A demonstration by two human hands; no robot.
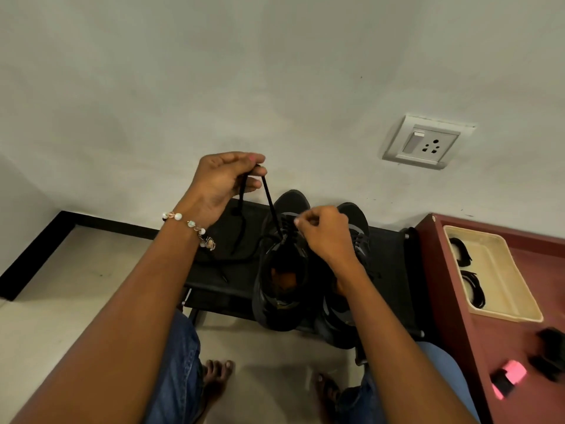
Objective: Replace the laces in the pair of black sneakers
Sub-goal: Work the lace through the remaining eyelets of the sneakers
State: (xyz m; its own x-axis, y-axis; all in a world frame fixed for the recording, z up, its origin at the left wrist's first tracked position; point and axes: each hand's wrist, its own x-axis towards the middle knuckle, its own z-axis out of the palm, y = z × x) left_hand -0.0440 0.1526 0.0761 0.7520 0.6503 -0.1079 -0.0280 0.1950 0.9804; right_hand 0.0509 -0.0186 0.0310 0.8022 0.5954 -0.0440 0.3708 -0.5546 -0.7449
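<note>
We look down on two black sneakers standing side by side on a low black counter [388, 249] against the wall, toes toward the wall. Our left hand [226, 182] is raised above the counter, its fingers curled round a black lace [270, 198] that it pinches near the thumb; one strand runs taut from that pinch down to the eyelets of the left sneaker [282, 286], and a second strand hangs from the hand and trails loosely across the counter to the left of the shoe. A beaded bracelet [191, 224] sits on that wrist. Our right hand [325, 234] rests over the tongue area of the same sneaker, fingers bent, with thumb and forefinger pinched together at the lacing; we cannot tell exactly what they grip there. The right sneaker [354, 221] stands just beside it, partly hidden behind our right forearm.

To the right is a dark red cabinet top [477, 347] bearing a cream tray [501, 283] in which two coiled black laces lie. Nearer us on that top are a pink and black object [509, 377] and a blurred black object [550, 353]. A white wall socket [426, 142] is mounted above. Below we see blue jeans and bare feet on the pale floor.
</note>
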